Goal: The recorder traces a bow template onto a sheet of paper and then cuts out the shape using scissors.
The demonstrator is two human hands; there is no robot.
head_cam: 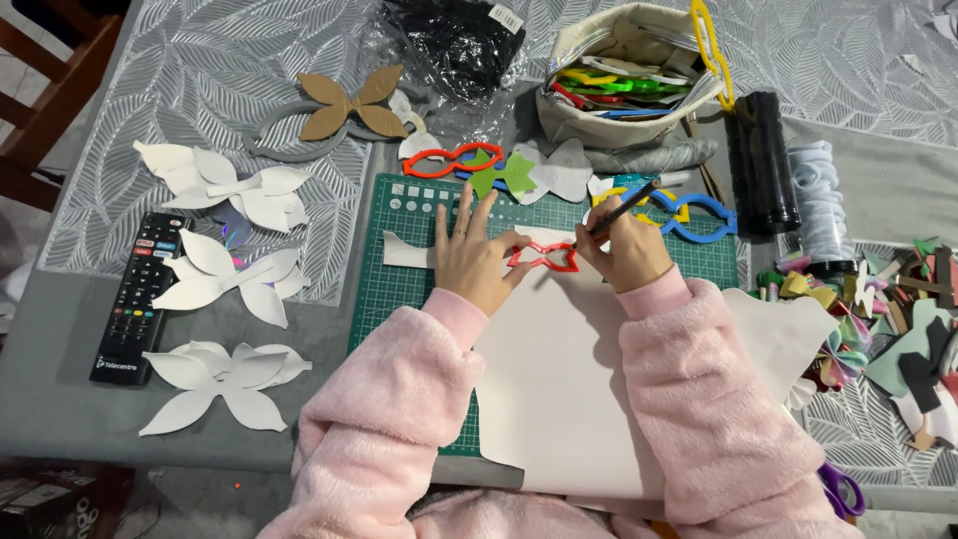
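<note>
While the left hand (475, 258) lies flat with its fingers (465, 205) spread, it presses a red bow-shaped template (543, 257) onto a pale sheet (559, 379) that covers much of the green cutting mat (399, 260) on the desk (60, 349). The right hand (627, 250) has its fingers closed around a dark pen (624, 208), whose tip is hidden behind the hand at the template's right end. Pink fleece sleeves (689, 399) hide both wrists and the sheet's near edge. White petal-shaped cutouts (225, 274) lie to the left beside a black remote control (135, 299). Beyond the mat sit red, green and blue templates (699, 220), partly overlapping, and an open pouch (624, 85) whose contents are hard to tell apart. Scraps (898, 319) at the right edge are cut off.
</note>
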